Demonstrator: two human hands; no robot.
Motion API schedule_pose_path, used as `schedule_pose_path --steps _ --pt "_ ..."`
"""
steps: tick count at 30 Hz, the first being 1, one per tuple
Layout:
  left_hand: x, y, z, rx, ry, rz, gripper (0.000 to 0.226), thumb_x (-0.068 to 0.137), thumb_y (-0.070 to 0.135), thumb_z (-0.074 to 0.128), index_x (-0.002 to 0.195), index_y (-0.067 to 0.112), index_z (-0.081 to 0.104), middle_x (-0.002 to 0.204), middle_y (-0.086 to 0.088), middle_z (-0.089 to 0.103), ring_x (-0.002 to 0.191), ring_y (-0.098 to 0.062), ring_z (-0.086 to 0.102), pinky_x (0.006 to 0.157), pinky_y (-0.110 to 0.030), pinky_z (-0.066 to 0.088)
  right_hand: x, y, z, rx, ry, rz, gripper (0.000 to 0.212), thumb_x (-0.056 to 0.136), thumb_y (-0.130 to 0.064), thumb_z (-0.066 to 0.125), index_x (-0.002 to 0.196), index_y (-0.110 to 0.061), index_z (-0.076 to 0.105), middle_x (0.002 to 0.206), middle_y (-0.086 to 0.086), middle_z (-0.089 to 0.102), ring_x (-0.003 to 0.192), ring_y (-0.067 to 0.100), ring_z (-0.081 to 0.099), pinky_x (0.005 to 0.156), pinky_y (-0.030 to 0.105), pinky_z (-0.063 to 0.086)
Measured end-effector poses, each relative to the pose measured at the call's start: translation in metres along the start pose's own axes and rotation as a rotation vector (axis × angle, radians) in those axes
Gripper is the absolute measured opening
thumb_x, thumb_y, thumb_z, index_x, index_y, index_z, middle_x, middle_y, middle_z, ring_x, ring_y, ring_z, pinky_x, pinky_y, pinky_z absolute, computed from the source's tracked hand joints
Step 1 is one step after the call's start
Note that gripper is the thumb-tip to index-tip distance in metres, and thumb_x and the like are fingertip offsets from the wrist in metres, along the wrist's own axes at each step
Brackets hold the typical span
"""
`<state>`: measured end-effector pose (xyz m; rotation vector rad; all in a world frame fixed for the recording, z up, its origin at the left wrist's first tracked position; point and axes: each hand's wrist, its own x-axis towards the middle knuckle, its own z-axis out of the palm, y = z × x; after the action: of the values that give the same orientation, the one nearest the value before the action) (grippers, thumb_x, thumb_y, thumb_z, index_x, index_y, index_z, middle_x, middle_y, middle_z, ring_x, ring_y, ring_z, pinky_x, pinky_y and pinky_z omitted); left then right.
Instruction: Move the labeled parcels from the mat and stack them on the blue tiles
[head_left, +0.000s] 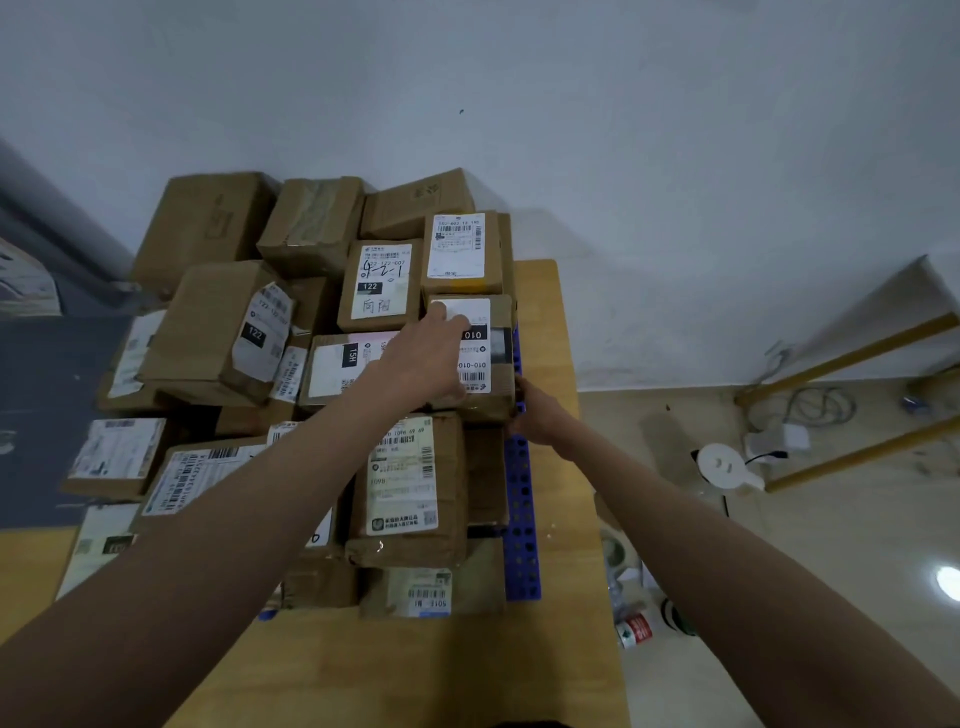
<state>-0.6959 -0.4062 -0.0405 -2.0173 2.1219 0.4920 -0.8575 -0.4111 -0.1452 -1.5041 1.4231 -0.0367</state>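
The 010-labeled parcel (475, 353) sat pressed between both hands, left hand (421, 358) on top, right hand (535, 410) bracing its side, best squared beside the blue tiles' (522, 499) edge.

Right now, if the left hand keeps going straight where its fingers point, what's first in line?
Probably the parcel with the white label just past the 010 parcel that the left hand rests on. Depth is unclear, so it might pass over it.

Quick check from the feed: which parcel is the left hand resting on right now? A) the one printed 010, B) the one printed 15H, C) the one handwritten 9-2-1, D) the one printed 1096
A: the left hand lies flat on top of the 010 parcel, while the right hand steadies its near right edge.
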Motion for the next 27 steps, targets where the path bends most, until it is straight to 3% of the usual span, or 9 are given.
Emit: schedule_pose_path --steps 11,15,18,22,25,27 --pt "0.002 0.001 -0.003 -0.016 -0.009 0.003 0.089 0.069 0.032 0.085 0.143 0.018 0.036 0.14 -0.007 0.035 0.12 -0.028 0.048 0.094 -0.04 0.048 0.01 0.005 -0.003 -0.006 -0.038 -0.01 0.085 0.086 0.001 0.063 0.155 -0.021 0.017 0.143 0.012 0.048 0.13 0.031 0.046 0.105 0.044 0.044" --pt "0.016 -0.003 -0.015 -0.071 -0.05 -0.012 0.079 0.068 0.035 0.086 0.134 0.019 0.047 0.134 -0.006 0.043 0.118 -0.026 0.049 0.089 -0.036 0.043 0.019 0.003 -0.02 -0.126 -0.085 -0.014 0.07 0.089 -0.004 0.063 0.15 -0.015 0.032 0.142 0.012 0.05 0.13 0.029 0.047 0.107 0.045 0.043" --pt "0.04 -0.012 -0.04 -0.095 0.055 -0.019 0.063 0.074 0.036 0.081 0.128 0.019 0.051 0.13 -0.007 0.048 0.113 -0.026 0.05 0.085 -0.036 0.041 0.035 -0.009 -0.04 -0.284 0.017 -0.022 0.047 0.093 -0.005 0.055 0.139 -0.002 0.044 0.137 0.018 0.053 0.127 0.032 0.05 0.106 0.043 0.043" --pt "0.081 -0.018 -0.062 -0.01 0.116 0.016 0.064 0.083 0.024 0.071 0.14 0.019 0.043 0.135 -0.013 0.044 0.11 -0.029 0.054 0.072 -0.034 0.04 0.068 -0.025 -0.066 -0.273 0.175 0.011 0.049 0.094 -0.007 0.054 0.14 0.001 0.039 0.136 0.021 0.052 0.123 0.033 0.051 0.096 0.036 0.046" --pt "0.109 -0.018 -0.064 0.078 0.057 0.034 0.067 0.086 0.028 0.068 0.145 0.019 0.039 0.14 -0.015 0.041 0.117 -0.032 0.051 0.083 -0.038 0.046 0.094 -0.034 -0.081 -0.277 0.221 0.009 0.051 0.094 -0.008 0.055 0.14 0.002 0.036 0.132 0.022 0.052 0.12 0.035 0.052 0.082 0.033 0.043" --pt "0.123 -0.02 -0.062 0.107 0.008 0.025 0.07 0.085 0.03 0.069 0.146 0.021 0.037 0.142 -0.014 0.04 0.122 -0.032 0.049 0.089 -0.04 0.046 0.109 -0.038 -0.087 -0.287 0.225 0.009 0.052 0.094 -0.008 0.055 0.14 0.002 0.035 0.131 0.023 0.052 0.118 0.036 0.052 0.083 0.035 0.044"
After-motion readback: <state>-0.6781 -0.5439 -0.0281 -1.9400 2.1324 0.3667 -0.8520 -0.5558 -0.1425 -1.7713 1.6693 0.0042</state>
